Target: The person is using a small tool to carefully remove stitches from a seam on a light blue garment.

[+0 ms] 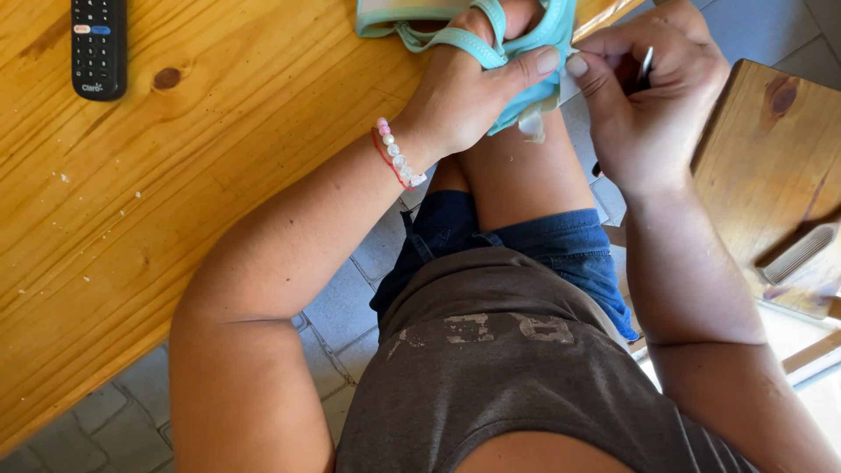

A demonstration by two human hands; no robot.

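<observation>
Left hand [464, 96] grips the teal garment [534, 35]; right hand [639, 96] pinches a thin needle-like tool [646, 61] beside those fingertips; sewing looks underway, unfinished.

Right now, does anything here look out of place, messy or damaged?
Only small things. Pale crumbs lie scattered on the wooden table. A frayed whitish scrap hangs from the turquoise garment gripped by the left hand. The right hand pinches a thin tool I cannot identify.
</observation>
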